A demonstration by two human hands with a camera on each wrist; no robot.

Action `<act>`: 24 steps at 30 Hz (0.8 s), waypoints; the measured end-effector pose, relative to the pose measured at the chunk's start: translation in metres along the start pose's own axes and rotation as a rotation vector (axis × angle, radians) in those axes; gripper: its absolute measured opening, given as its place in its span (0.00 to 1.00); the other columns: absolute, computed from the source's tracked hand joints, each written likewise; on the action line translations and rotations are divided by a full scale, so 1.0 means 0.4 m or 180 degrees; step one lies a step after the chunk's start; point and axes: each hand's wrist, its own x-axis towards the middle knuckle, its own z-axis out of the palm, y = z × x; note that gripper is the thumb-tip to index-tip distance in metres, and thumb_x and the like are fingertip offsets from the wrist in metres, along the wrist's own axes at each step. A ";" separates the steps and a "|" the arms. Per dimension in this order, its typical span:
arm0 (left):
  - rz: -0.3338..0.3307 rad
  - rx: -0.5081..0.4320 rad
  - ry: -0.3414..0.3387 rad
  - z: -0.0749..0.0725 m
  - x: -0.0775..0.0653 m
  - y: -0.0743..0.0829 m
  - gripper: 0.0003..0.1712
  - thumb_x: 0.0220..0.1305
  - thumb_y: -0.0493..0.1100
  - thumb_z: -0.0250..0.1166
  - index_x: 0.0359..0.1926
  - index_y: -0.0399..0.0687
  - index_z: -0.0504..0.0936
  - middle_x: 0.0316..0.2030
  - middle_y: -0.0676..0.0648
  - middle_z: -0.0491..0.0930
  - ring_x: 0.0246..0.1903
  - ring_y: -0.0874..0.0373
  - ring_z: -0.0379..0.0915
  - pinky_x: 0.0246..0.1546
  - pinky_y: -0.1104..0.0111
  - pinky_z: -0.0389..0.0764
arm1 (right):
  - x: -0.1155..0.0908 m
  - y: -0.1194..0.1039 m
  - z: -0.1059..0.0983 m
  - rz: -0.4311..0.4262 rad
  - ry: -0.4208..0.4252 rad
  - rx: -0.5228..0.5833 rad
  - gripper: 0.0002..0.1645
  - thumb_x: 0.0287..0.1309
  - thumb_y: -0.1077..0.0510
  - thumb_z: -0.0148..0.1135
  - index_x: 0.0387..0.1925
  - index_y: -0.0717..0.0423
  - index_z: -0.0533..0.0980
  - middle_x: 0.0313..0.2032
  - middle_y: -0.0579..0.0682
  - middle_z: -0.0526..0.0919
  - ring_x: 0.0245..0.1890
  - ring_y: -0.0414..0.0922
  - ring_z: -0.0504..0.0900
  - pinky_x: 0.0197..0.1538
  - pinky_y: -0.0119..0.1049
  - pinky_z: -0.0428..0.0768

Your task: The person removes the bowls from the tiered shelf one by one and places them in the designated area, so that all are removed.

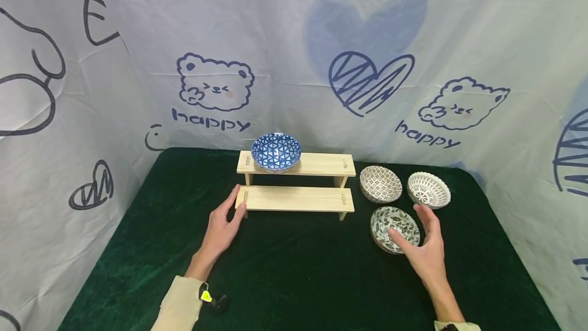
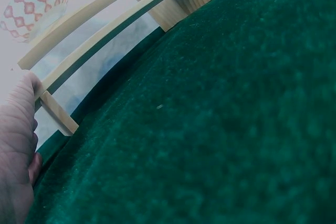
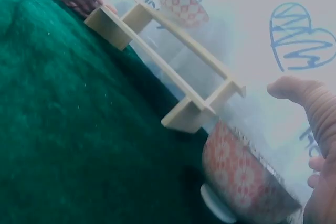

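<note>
A two-step wooden stand (image 1: 294, 199) stands on the green cloth. My left hand (image 1: 220, 230) is at the left end of its lower step, thumb and forefinger touching the two corners there. On the upper step sits a blue-and-white bowl (image 1: 276, 152); its outer side shows a reddish diamond pattern in the left wrist view. My right hand (image 1: 427, 254) hovers with thumb and fingers spread over a green floral bowl (image 1: 390, 221). In the right wrist view the thumb (image 3: 294, 88) is apart from the floral bowl (image 3: 241, 177), whose wall shows reddish flowers.
Behind the floral bowl stand a brown-patterned bowl (image 1: 381, 184) and a white bowl with dark strokes (image 1: 429, 190). Dark green cloth (image 1: 294, 280) covers the table. A pale sheet with blue drawings (image 1: 294, 40) hangs at the back and sides.
</note>
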 end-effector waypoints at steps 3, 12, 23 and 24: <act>0.0000 0.0006 0.0009 0.000 0.000 0.000 0.37 0.81 0.56 0.55 0.81 0.48 0.60 0.80 0.48 0.60 0.78 0.48 0.57 0.76 0.46 0.60 | 0.000 -0.020 0.007 -0.0140 -0.0092 0.0019 0.56 0.54 0.60 0.80 0.79 0.51 0.58 0.75 0.51 0.68 0.77 0.49 0.62 0.79 0.36 0.57; -0.0019 0.0033 -0.0006 -0.003 0.000 0.001 0.37 0.81 0.56 0.56 0.81 0.47 0.60 0.80 0.48 0.59 0.78 0.48 0.57 0.77 0.46 0.60 | 0.015 -0.066 0.063 -0.0719 -0.0761 0.0585 0.52 0.56 0.70 0.75 0.78 0.59 0.58 0.74 0.61 0.68 0.72 0.42 0.69 0.71 0.22 0.65; -0.0035 0.0024 -0.0024 -0.005 -0.002 0.004 0.37 0.81 0.57 0.55 0.81 0.48 0.60 0.80 0.48 0.59 0.78 0.48 0.57 0.77 0.46 0.60 | 0.063 -0.150 0.153 -0.0972 -0.1513 0.0862 0.53 0.58 0.68 0.74 0.80 0.57 0.56 0.75 0.59 0.67 0.75 0.58 0.67 0.73 0.28 0.67; -0.0028 0.0022 -0.0020 -0.004 -0.001 0.004 0.37 0.81 0.57 0.55 0.81 0.48 0.60 0.80 0.48 0.59 0.78 0.48 0.57 0.77 0.46 0.60 | 0.069 -0.160 0.161 -0.0982 -0.1558 0.0892 0.54 0.58 0.68 0.74 0.80 0.58 0.56 0.75 0.59 0.67 0.75 0.58 0.66 0.73 0.30 0.67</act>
